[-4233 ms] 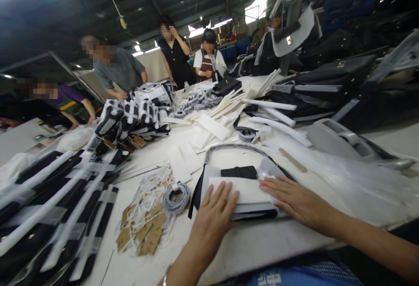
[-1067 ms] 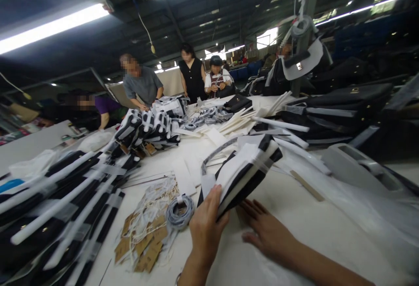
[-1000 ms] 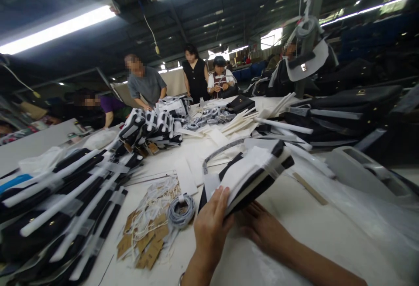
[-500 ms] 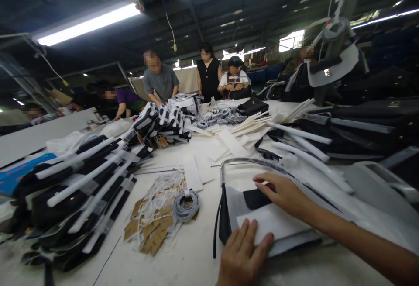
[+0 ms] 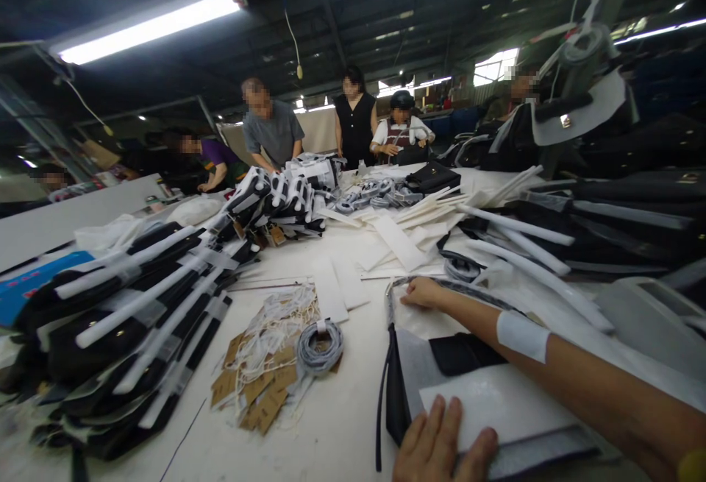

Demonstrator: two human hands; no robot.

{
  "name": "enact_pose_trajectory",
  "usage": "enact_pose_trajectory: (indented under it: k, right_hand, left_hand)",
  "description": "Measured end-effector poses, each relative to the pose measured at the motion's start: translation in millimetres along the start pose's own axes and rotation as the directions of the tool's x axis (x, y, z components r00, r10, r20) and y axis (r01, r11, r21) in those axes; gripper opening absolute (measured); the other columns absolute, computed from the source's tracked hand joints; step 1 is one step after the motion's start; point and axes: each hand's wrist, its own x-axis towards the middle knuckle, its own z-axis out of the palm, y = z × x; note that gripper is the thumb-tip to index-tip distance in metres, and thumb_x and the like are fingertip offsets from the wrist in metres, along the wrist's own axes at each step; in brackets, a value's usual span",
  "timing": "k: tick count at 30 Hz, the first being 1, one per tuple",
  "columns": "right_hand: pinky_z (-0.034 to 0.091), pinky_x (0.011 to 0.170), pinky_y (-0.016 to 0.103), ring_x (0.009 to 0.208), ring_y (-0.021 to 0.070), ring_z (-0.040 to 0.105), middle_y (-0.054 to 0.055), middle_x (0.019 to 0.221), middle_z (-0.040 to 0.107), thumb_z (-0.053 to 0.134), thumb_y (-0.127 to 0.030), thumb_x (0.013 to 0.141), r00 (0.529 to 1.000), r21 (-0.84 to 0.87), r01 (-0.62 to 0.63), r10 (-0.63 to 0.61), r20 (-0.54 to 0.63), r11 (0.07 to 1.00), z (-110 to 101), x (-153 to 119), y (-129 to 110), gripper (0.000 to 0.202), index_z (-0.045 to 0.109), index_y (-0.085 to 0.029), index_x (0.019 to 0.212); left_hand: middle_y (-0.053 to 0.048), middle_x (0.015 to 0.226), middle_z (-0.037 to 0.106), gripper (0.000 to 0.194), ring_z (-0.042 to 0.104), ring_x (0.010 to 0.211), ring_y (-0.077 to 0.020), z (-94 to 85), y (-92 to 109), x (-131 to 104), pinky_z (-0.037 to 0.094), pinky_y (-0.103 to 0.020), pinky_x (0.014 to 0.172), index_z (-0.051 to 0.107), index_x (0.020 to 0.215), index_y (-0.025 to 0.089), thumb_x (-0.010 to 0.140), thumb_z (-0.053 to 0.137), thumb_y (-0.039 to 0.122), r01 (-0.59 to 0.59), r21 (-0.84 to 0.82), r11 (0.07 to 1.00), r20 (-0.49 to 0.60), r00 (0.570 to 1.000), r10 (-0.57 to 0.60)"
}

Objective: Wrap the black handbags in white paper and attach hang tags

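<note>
In the head view, my left hand (image 5: pixel 444 441) lies flat with fingers apart on a white padding sheet (image 5: pixel 496 401). The sheet rests on a black bag (image 5: pixel 397 401) partly covered with pale wrapping. A black flap piece (image 5: pixel 463 353) shows above the sheet. My right hand (image 5: pixel 424 294) is at the plastic-wrapped handle (image 5: pixel 390 309), its fingers curled together. Whether it grips the handle or something smaller is hidden. A pale strip (image 5: pixel 523 336) sits on my right forearm. A thin black strap (image 5: pixel 379 408) hangs along the bag's left side.
Wrapped black bags (image 5: pixel 148 305) are piled at left. A grey coil (image 5: pixel 320 346) lies beside brown tags with strings (image 5: pixel 270 386). White sheets (image 5: pixel 400 243) and padded tubes (image 5: pixel 540 283) lie farther back. Several co-workers (image 5: pixel 273 125) are across the table.
My right hand has moved away from the black flap piece up to the handle, its fingers closing together. My left hand stays on the white sheet. The view has shifted slightly.
</note>
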Motion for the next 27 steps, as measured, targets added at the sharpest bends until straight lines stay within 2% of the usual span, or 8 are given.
enact_pose_trajectory:
  k: [3, 7, 10, 13, 16, 19, 23, 27]
  right_hand:
    - [0.059, 0.077, 0.036, 0.090, 0.0181, 0.067, 0.006, 0.109, 0.066, 0.062, -0.035, 0.098, 0.997, 0.191, -0.024, 0.009, 0.078, 0.981, -7.3, -4.8, 2.6, 0.026, 0.063, -0.015, 0.114]
    - [0.059, 0.068, 0.030, 0.079, 0.0144, 0.067, 0.004, 0.098, 0.068, 0.063, -0.030, 0.098, 0.991, 0.431, -0.013, -0.045, 0.125, 0.902, -16.8, -18.2, 3.5, 0.019, 0.064, -0.013, 0.107]
    - [0.060, 0.069, 0.029, 0.079, 0.0146, 0.069, 0.003, 0.096, 0.069, 0.068, -0.021, 0.094, 0.990, 0.568, 0.038, -0.107, 0.088, 0.822, -22.3, -26.2, 0.7, 0.018, 0.063, -0.013, 0.109]
    - [0.060, 0.072, 0.028, 0.077, 0.0150, 0.070, 0.003, 0.089, 0.071, 0.079, -0.018, 0.082, 0.985, 0.653, 0.125, -0.172, 0.008, 0.747, -25.2, -29.2, -4.9, 0.039, 0.061, -0.014, 0.116]
    - [0.058, 0.067, 0.025, 0.068, 0.0137, 0.068, 0.002, 0.080, 0.072, 0.090, -0.021, 0.065, 0.967, 0.684, 0.228, -0.242, -0.078, 0.692, -26.3, -28.7, -12.2, 0.056, 0.064, -0.014, 0.114]
    - [0.056, 0.070, 0.026, 0.069, 0.0142, 0.067, 0.001, 0.077, 0.073, 0.092, -0.028, 0.057, 0.938, 0.681, 0.329, -0.313, -0.151, 0.655, -29.2, -29.0, -20.4, 0.047, 0.072, -0.013, 0.098]
    - [0.057, 0.077, 0.032, 0.074, 0.0180, 0.069, 0.005, 0.080, 0.076, 0.086, -0.043, 0.063, 0.901, 0.641, 0.422, -0.375, -0.218, 0.642, -40.5, -46.6, -29.9, 0.041, 0.078, -0.014, 0.091]
    - [0.056, 0.087, 0.034, 0.089, 0.0233, 0.072, 0.006, 0.093, 0.079, 0.081, -0.049, 0.073, 0.864, 0.554, 0.493, -0.449, -0.227, 0.670, -48.1, -101.4, -27.9, 0.034, 0.082, -0.019, 0.090]
  left_hand:
    - [0.004, 0.099, 0.080, 0.015, 0.077, 0.088, -0.0162, -1.8, -0.7, 1.2, 0.060, -0.023, 0.080, 0.076, 0.103, 0.042, 0.094, 0.066, 0.035, -0.009, 0.002, 1.000, 0.015, 1.000, 0.009]
    - [0.004, 0.103, 0.079, 0.016, 0.077, 0.091, -0.0163, -3.4, -2.0, 1.9, 0.059, -0.024, 0.082, 0.076, 0.104, 0.041, 0.095, 0.064, 0.034, -0.022, 0.003, 1.000, 0.050, 0.999, 0.022]
    - [0.003, 0.105, 0.079, 0.016, 0.076, 0.092, -0.0163, -3.2, -2.6, 2.0, 0.059, -0.024, 0.083, 0.076, 0.104, 0.040, 0.096, 0.064, 0.034, -0.025, -0.004, 1.000, 0.056, 0.998, 0.025]
    - [0.004, 0.104, 0.079, 0.016, 0.076, 0.092, -0.0164, -2.9, -2.5, 1.5, 0.060, -0.024, 0.082, 0.076, 0.103, 0.040, 0.096, 0.063, 0.033, -0.026, -0.001, 1.000, 0.056, 0.998, 0.026]
    - [0.004, 0.104, 0.079, 0.016, 0.077, 0.092, -0.0165, -3.7, -2.0, 0.8, 0.060, -0.024, 0.081, 0.076, 0.104, 0.040, 0.095, 0.064, 0.033, -0.028, 0.012, 1.000, 0.071, 0.997, 0.027]
    - [0.004, 0.105, 0.079, 0.017, 0.076, 0.092, -0.0163, -4.5, -1.7, -0.2, 0.060, -0.024, 0.082, 0.076, 0.103, 0.041, 0.095, 0.064, 0.033, -0.026, 0.017, 1.000, 0.069, 0.997, 0.025]
    - [0.004, 0.104, 0.079, 0.016, 0.076, 0.092, -0.0161, -3.1, -1.5, -2.4, 0.060, -0.025, 0.083, 0.076, 0.102, 0.041, 0.095, 0.063, 0.033, -0.028, 0.018, 0.999, 0.076, 0.997, 0.026]
    - [0.004, 0.102, 0.079, 0.016, 0.077, 0.091, -0.0158, -3.5, -1.6, 0.5, 0.060, -0.024, 0.082, 0.076, 0.102, 0.040, 0.096, 0.063, 0.033, -0.011, 0.014, 1.000, 0.074, 0.997, 0.010]
